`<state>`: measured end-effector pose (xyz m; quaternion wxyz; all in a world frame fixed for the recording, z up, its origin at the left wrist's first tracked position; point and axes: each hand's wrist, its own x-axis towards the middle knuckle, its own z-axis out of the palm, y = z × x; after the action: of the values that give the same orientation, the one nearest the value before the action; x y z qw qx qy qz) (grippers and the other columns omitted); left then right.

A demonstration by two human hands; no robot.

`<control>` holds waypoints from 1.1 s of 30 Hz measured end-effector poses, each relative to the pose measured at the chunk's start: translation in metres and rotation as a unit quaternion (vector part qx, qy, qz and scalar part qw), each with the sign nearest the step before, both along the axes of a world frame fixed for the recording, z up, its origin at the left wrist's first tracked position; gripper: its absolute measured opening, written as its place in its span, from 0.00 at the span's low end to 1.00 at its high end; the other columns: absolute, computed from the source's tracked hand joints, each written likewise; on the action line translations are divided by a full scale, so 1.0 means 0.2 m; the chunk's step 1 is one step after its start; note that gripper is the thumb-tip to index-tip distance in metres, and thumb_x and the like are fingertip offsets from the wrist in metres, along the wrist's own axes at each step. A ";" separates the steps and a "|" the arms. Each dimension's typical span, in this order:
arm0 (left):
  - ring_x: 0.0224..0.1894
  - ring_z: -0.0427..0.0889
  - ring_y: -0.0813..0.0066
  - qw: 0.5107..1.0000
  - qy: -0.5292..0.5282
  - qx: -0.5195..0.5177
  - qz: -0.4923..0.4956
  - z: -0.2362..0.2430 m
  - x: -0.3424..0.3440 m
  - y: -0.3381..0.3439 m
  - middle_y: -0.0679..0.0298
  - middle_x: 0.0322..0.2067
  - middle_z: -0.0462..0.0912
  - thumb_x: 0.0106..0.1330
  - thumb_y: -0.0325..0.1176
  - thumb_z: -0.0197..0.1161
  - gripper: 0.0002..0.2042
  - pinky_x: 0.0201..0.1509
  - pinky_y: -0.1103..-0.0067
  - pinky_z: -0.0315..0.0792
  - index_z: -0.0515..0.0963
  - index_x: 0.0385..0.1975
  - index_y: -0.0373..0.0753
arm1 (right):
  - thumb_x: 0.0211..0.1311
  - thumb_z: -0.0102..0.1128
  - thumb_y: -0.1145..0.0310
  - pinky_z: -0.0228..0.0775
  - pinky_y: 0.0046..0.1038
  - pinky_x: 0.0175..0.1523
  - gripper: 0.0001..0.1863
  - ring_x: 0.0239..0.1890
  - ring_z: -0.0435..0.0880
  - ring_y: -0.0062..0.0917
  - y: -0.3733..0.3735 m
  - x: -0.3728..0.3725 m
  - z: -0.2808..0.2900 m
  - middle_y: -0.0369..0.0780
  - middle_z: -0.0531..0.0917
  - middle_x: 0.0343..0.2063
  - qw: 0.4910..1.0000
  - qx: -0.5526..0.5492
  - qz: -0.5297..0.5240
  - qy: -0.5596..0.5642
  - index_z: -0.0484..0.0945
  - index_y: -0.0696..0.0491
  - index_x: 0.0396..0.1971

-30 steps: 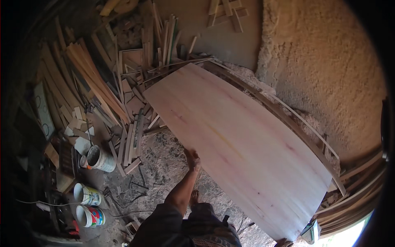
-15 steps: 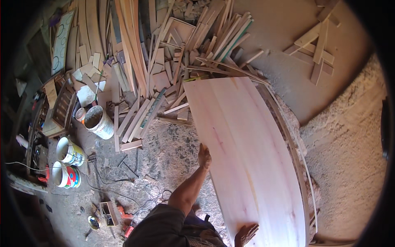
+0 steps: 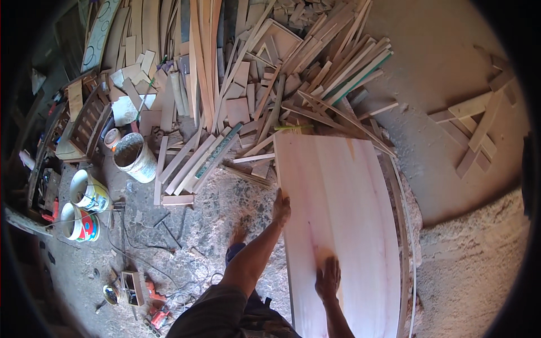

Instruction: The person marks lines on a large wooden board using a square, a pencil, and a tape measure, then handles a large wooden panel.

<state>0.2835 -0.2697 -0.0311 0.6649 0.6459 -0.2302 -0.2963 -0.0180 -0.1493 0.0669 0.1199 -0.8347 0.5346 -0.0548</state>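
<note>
We look down on a pale board [image 3: 338, 225], a wide sheet lying flat over a floor [image 3: 225, 225] thick with sawdust and shavings. Our left hand [image 3: 280, 206] sits at the board's left edge, fingers curled over it; the grip looks closed on the edge, though we cannot tell how firmly. Our right hand [image 3: 328, 277] lies palm down on the board's face near the lower end, fingers spread and open, pressing flat and clasping nothing.

Beyond the board's far end lies a big heap of offcuts [image 3: 265, 73], slats and strips fanned in every direction, some of them touching the board's top corner. A thin curved strip [image 3: 407, 225] runs along the board's right side. To the left stands a grey bucket [image 3: 135, 158], and further left two paint tubs [image 3: 84, 205] sit close together. A wooden crate [image 3: 87, 127] rests near the buckets. Down by our left leg a red power tool [image 3: 155, 304] lies among loose cables. On the right, a few planks [image 3: 473, 127] lie on bare ground, well apart from the board.
</note>
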 end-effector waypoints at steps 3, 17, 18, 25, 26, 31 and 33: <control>0.65 0.68 0.47 0.998 -0.052 -0.002 0.040 -0.05 0.27 -0.20 0.39 0.63 0.67 0.70 0.35 0.52 0.28 0.66 0.66 0.65 0.58 0.68 0.31 | 0.67 0.55 0.65 0.59 0.44 0.68 0.26 0.67 0.65 0.46 -0.47 0.60 0.01 0.51 0.69 0.63 0.993 -0.030 0.099 -0.059 0.67 0.57 0.62; 0.58 0.73 0.39 0.998 0.068 0.009 -0.007 0.31 0.60 -0.54 0.45 0.58 0.73 0.74 0.43 0.45 0.25 0.55 0.60 0.70 0.59 0.68 0.41 | 0.58 0.59 0.63 0.71 0.44 0.48 0.13 0.39 0.80 0.43 -1.79 2.28 -0.05 0.46 0.80 0.33 0.979 -0.051 0.196 -0.017 0.77 0.55 0.39; 0.57 0.74 0.37 1.000 0.020 -0.012 0.021 0.28 0.61 -0.56 0.43 0.58 0.72 0.74 0.42 0.46 0.26 0.54 0.60 0.71 0.57 0.69 0.40 | 0.59 0.59 0.63 0.72 0.43 0.47 0.12 0.39 0.80 0.43 -1.79 2.31 -0.07 0.46 0.80 0.32 0.978 -0.056 0.201 -0.017 0.77 0.54 0.38; 0.51 0.78 0.65 0.992 0.092 -0.078 -0.040 0.05 0.59 -0.53 0.51 0.57 0.75 0.68 0.49 0.61 0.41 0.50 0.74 0.71 0.49 0.73 0.35 | 0.50 0.61 0.69 0.69 0.44 0.45 0.05 0.34 0.77 0.41 -1.82 2.35 -0.15 0.44 0.77 0.25 0.966 -0.093 0.198 -0.138 0.75 0.52 0.25; 0.49 0.77 0.69 0.989 0.103 -0.090 -0.050 0.10 0.56 -0.52 0.53 0.57 0.74 0.64 0.52 0.65 0.46 0.48 0.76 0.71 0.48 0.73 0.33 | 0.50 0.61 0.68 0.69 0.43 0.46 0.05 0.35 0.78 0.41 -1.83 2.32 -0.20 0.44 0.77 0.26 0.974 -0.076 0.184 -0.110 0.75 0.52 0.24; 0.47 0.76 0.69 0.872 0.334 -0.253 -0.254 -0.12 0.35 -0.52 0.56 0.57 0.73 0.62 0.59 0.63 0.47 0.46 0.76 0.69 0.52 0.72 0.34 | 0.49 0.59 0.67 0.69 0.42 0.49 0.06 0.39 0.79 0.38 -1.85 2.14 -0.42 0.43 0.80 0.29 0.995 -0.025 0.094 -0.039 0.79 0.53 0.27; 0.54 0.75 0.59 0.446 0.644 -0.468 -0.409 -0.27 0.59 -0.59 0.51 0.61 0.70 0.69 0.54 0.55 0.37 0.55 0.66 0.68 0.56 0.70 0.34 | 0.53 0.58 0.64 0.66 0.41 0.58 0.15 0.53 0.76 0.38 -1.83 2.30 -0.31 0.44 0.81 0.44 0.984 0.061 0.092 -0.139 0.80 0.54 0.40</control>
<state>0.4018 -0.3874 -0.0857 0.6258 -0.3079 -0.0771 -0.7125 0.4412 -0.5159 0.0057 0.2486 -0.8556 0.4361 -0.1261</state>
